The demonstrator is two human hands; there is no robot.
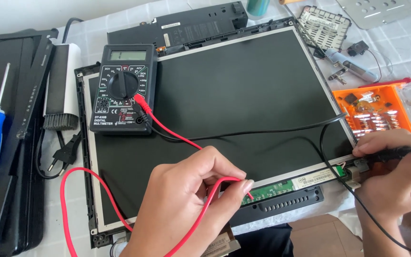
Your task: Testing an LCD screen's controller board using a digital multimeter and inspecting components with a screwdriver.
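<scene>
the left hand [193, 200] pinches the red probe lead [217, 190], pressing its tip onto the green circuit strip [269, 190] along the near edge of the bare black laptop screen panel [234, 100], wrist bent down. the right hand [396, 173] grips the black probe [388, 154] at the panel's near right corner connector, likely so the black digital multimeter [123, 90], propped on the far left corner, faces the person.

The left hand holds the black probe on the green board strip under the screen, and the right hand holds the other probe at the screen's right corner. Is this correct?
Not quite. In the head view the left hand holds the red probe, not the black one, on the green board strip. The right hand does hold the black probe at the screen corner.
</scene>
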